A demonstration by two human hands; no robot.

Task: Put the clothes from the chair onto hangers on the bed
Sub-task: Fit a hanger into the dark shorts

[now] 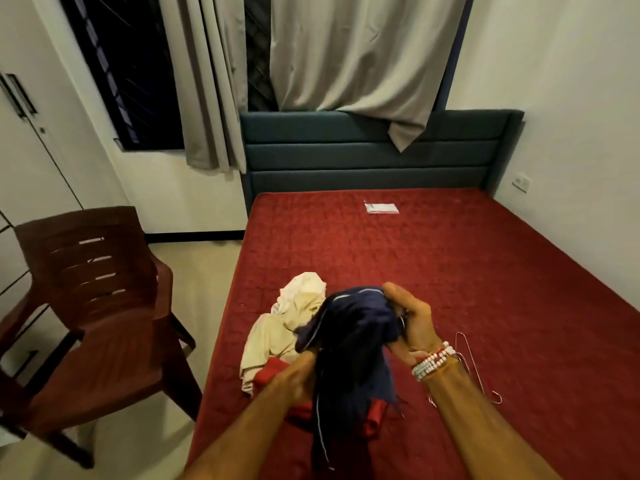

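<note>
A dark navy garment [349, 344] hangs bunched between both hands above the near left part of the red bed [450, 271]. My left hand [298, 375] grips its lower fold; my right hand [408, 323], with bead bracelets at the wrist, grips its top. Behind it on the bed lies a cream garment [277, 327], and a red garment [374, 417] shows partly under the navy one. Thin wire hangers [467, 355] lie on the bed just right of my right wrist. The brown plastic chair [93, 306] stands left of the bed with nothing on its seat.
A small white packet [381, 207] lies near the dark padded headboard [346, 150]. Grey curtains [346, 64] hang over the window behind. A white wardrobe door [20, 150] is at far left, with tiled floor [194, 265] between chair and bed.
</note>
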